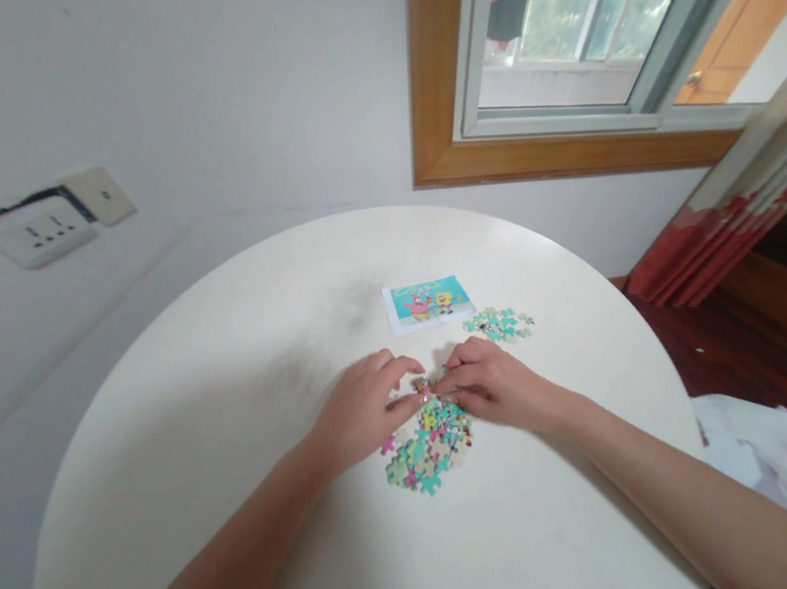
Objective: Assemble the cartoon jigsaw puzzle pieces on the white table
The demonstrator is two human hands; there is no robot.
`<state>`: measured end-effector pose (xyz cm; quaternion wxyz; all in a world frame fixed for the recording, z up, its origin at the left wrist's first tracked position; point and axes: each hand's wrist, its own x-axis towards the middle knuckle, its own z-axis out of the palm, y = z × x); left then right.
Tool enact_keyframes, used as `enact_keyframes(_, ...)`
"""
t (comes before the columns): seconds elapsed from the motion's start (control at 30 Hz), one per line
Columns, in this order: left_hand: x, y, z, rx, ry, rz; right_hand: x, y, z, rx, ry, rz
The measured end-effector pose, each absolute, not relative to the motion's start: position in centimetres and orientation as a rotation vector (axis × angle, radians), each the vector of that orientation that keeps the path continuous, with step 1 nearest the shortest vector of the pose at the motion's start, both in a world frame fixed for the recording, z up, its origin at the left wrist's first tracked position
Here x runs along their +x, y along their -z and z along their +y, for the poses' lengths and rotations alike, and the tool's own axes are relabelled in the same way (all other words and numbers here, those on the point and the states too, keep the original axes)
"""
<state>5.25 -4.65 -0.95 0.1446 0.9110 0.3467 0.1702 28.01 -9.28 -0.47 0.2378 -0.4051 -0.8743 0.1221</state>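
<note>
Just nearer than the small cartoon picture card [427, 302], the left hand [364, 406] and right hand [492, 381], fingers narrowed, seem to pinch a piece [423, 387] atop the teal-and-yellow cardboard jigsaw cluster [427, 446], best pressed flat with tabs aligned.

loose puzzle pieces [426, 446] lie on the table [227, 385], reference card [427, 301] behind.
</note>
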Motion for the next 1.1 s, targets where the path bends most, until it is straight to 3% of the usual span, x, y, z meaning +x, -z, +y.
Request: enact_keyframes(1.1,4.3,1.1,-4.0,2.562,-0.492,0.867,26.7,0.8,-8.9,-1.219,-0.591,-2.111)
